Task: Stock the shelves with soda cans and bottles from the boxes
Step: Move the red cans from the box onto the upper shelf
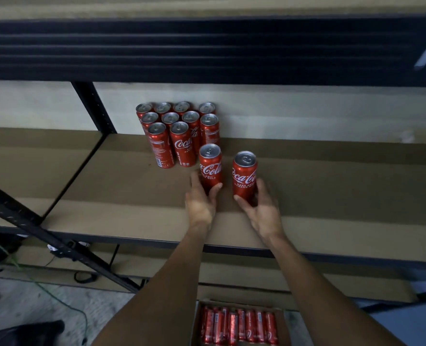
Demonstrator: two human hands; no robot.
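Two tall red cola cans stand upright on the brown shelf board (331, 186). My left hand (202, 201) grips the base of the left can (210, 164). My right hand (260, 208) grips the base of the right can (244, 174). Behind them, toward the back wall, several red cans (177, 131) stand packed in rows. Below the shelf, an open cardboard box (194, 325) on the floor holds several more red cans (239, 325) lying on their sides.
A black metal upright (92, 106) and a diagonal brace (47, 236) frame the shelf on the left. The dark upper shelf edge (207, 48) hangs overhead. Cables (57, 298) lie on the floor at the left. A lower board (306, 278) sits under the shelf.
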